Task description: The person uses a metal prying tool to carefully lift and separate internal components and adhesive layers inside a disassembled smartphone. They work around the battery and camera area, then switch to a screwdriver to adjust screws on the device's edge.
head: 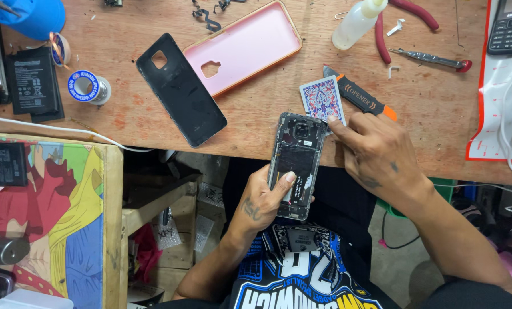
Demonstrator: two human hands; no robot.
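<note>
An opened smartphone (296, 161) with its back removed shows a black battery and the camera module. My left hand (263, 201) grips it from below at the table's front edge, thumb lying across the battery. My right hand (376, 153) rests on the table beside the phone's upper right corner, its fingertips touching a playing card (322, 97) with a red and blue patterned back. The phone's black back cover (180, 90) lies on the wooden table (124, 114) to the left. A pink phone case (245, 46) lies face up behind it.
A black and orange opening tool (360, 97) lies by the card. A squeeze bottle (356, 23), red-handled pliers (410, 17) and a small screwdriver (433, 58) are at the back right. A solder spool (88, 87) and a black battery (32, 80) sit left. A keypad phone (508, 27) is far right.
</note>
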